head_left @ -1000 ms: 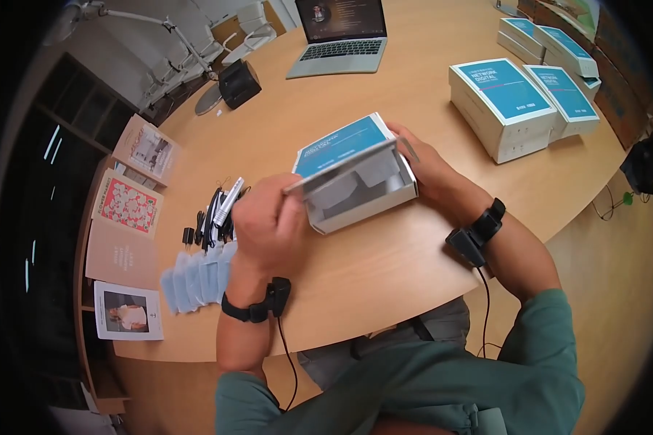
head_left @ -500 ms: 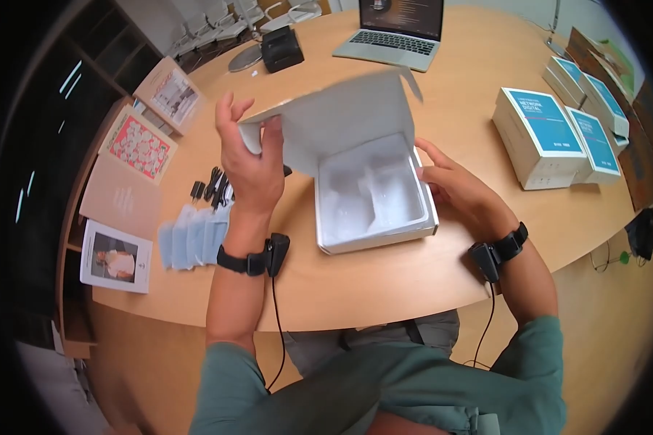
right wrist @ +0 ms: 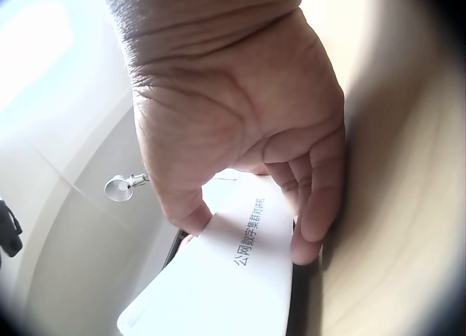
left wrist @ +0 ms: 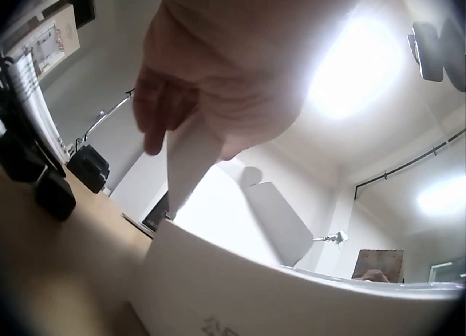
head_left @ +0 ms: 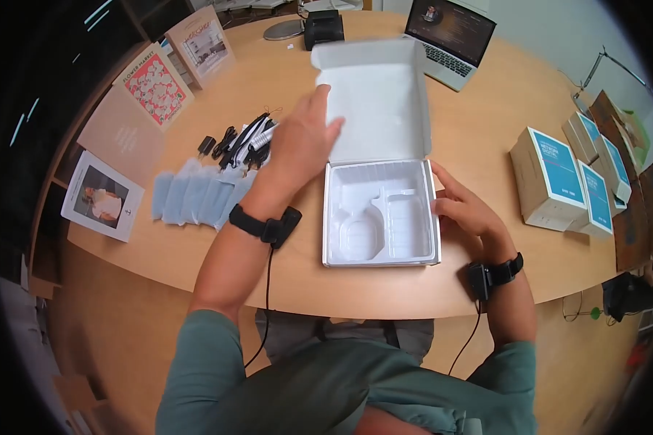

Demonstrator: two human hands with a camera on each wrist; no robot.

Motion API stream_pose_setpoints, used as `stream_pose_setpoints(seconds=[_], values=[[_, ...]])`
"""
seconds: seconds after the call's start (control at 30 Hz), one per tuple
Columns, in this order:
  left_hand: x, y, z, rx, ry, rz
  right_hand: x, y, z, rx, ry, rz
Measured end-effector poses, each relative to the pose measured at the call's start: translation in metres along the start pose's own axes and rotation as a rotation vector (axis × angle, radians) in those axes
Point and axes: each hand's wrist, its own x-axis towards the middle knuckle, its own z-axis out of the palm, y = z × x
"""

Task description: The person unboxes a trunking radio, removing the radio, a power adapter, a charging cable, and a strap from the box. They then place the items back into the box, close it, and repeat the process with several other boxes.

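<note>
A white cardboard box (head_left: 327,217) stands in front of me with its lid (head_left: 377,101) raised and tipped back. Inside sits a white moulded plastic tray (head_left: 374,217) with bare recesses. My left hand (head_left: 301,141) holds the lid at its left edge, the thumb over the inner face; in the left wrist view a white flap (left wrist: 191,150) passes between its fingers and palm. Against the box's right wall, my right hand (head_left: 471,206) grips with the thumb at the top rim and fingers lower down, astride the printed side (right wrist: 247,241).
Left of the box lie several pale blue pouches (head_left: 196,194), with dark cables (head_left: 250,141) and a small black adapter (head_left: 206,145) behind. Upright books (head_left: 152,83) line the left edge. Blue-and-white boxes (head_left: 551,174) are grouped at right. At the back is a laptop (head_left: 450,40).
The lid has swung up and back from nearly closed, baring the tray. My left hand has moved away from me with it. The right hand stays at the box's right side.
</note>
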Motion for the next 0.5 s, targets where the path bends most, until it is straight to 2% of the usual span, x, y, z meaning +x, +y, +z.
stream_pose_setpoints(seconds=[0.1, 0.13, 0.17, 0.2, 0.23, 0.27, 0.3, 0.37, 0.4, 0.5], values=[[-0.011, -0.002, 0.031, -0.116, -0.016, 0.072, -0.001, -0.006, 0.002, 0.101, 0.085, 0.056], [-0.012, 0.007, 0.025, -0.177, -0.161, -0.019, 0.003, 0.003, -0.003, 0.027, 0.112, 0.026], [-0.013, 0.011, 0.025, -0.179, -0.166, -0.016, 0.004, 0.011, -0.008, -0.046, 0.14, -0.004], [-0.013, 0.014, 0.027, -0.21, -0.245, -0.085, 0.002, 0.01, -0.005, -0.04, 0.145, -0.003], [-0.013, 0.017, 0.028, -0.238, -0.325, -0.153, 0.001, 0.006, 0.0, -0.16, 0.274, -0.055], [-0.012, 0.02, 0.029, -0.228, -0.329, -0.151, 0.002, 0.002, 0.005, -0.277, 0.396, -0.114], [-0.011, 0.021, 0.03, -0.222, -0.349, -0.166, 0.003, 0.002, 0.006, -0.264, 0.387, -0.126], [-0.013, 0.018, 0.027, -0.187, -0.365, -0.194, 0.003, 0.005, 0.007, 0.051, 0.304, -0.172], [-0.014, 0.017, 0.029, -0.223, -0.351, -0.17, -0.001, -0.001, 0.01, 0.099, 0.211, -0.239], [-0.014, 0.022, 0.029, -0.251, -0.358, -0.168, -0.005, -0.008, 0.018, -0.036, 0.186, -0.208]])
